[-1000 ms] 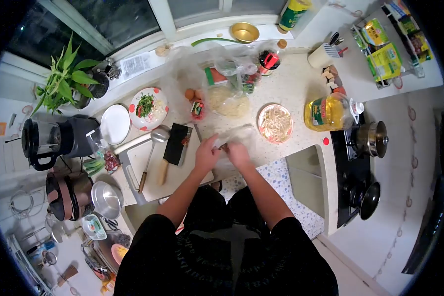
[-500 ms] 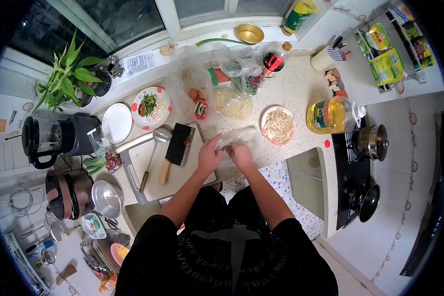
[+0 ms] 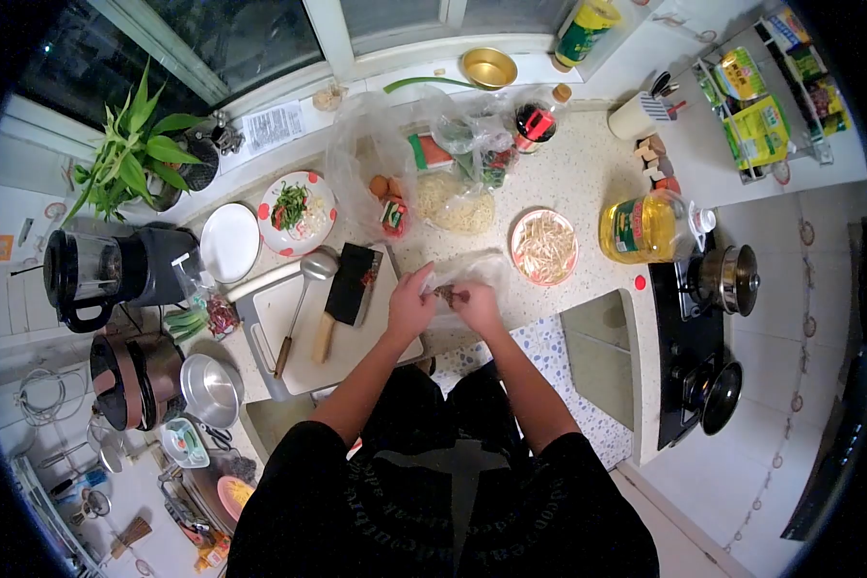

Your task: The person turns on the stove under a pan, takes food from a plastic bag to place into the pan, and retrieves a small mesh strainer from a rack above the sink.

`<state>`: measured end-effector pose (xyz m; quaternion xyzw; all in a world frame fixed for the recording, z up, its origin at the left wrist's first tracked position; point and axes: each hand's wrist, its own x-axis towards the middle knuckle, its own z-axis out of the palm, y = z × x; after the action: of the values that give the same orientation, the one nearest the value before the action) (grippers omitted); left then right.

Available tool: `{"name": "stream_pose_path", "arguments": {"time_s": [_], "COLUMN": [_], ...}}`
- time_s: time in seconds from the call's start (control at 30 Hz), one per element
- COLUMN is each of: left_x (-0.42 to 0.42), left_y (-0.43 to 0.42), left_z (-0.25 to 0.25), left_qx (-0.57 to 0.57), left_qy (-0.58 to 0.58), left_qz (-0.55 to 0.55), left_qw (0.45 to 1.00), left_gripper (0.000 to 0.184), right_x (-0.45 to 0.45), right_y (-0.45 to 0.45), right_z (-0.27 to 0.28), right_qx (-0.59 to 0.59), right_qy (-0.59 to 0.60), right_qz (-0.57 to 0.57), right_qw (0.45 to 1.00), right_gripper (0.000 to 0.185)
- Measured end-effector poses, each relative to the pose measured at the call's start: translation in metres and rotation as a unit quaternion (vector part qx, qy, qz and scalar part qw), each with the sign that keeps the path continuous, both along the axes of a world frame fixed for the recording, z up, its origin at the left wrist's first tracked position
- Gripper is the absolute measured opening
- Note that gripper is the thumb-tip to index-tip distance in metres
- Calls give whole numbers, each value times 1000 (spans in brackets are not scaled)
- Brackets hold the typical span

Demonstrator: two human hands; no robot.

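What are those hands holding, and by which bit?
The left hand holds a see-through plastic bag by its left side. The right hand is at some dark bits; whether it grips them, I can't tell.

Right hand (image 3: 476, 304) — fingers reaching further into the clear plastic bag (image 3: 485, 266) half a second ago, now curled near its mouth, with dark pieces (image 3: 444, 292) by the fingertips. Dark pieces: more showing between the right hand and the left hand (image 3: 411, 302) than the small patch of a second ago. Head view — shifted slightly since then, counter (image 3: 588, 144) further right in it.
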<state>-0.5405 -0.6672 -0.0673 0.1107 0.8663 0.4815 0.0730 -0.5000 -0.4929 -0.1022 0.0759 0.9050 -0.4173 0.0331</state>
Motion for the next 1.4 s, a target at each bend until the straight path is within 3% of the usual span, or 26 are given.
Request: {"name": "stream_pose_path", "arguments": {"time_s": [0.1, 0.3, 0.5, 0.6, 0.7, 0.8, 0.9, 1.07, 1.3, 1.4], "left_x": [-1, -9, -15, -11, -8, -4, -6, -4, -7, -9], "left_y": [0, 10, 38, 56, 75, 91, 98, 97, 85, 76], "left_z": [6, 8, 3, -7, -5, 2, -5, -60, -34, -14], "left_qx": [-8, 18, -101, -162, -232, -293, -301, -276, -179, -54], "left_qy": [-38, -70, -45, 91, 67, 48, 8, 32, 16, 53], "left_qz": [-5, -77, -181, -203, -236, -249, -262, -236, -178, -137], "left_qw": [999, 994, 977, 962, 941, 922, 917, 931, 967, 988], "left_gripper": [58, 64, 75, 77, 86, 78, 59, 36, 24, 21], "right_x": [6, 12, 22, 29, 33, 37, 40, 44, 51, 58], "right_y": [2, 19, 38, 48, 57, 63, 67, 70, 77, 82], "right_z": [-4, 8, 14, 28, 36, 37, 40, 42, 67, 81], "right_qx": [-266, -451, -484, -530, -530, -558, -571, -601, -616, -616], "right_qy": [-66, -95, -76, -55, -56, -41, -47, -36, -28, -18], "right_qz": [-136, -188, -240, -269, -291, -304, -313, -307, -325, -343], "right_qw": [952, 867, 838, 803, 794, 771, 758, 737, 717, 709], "right_gripper": [14, 18, 21, 16, 15, 15, 19, 17, 18, 18]}}
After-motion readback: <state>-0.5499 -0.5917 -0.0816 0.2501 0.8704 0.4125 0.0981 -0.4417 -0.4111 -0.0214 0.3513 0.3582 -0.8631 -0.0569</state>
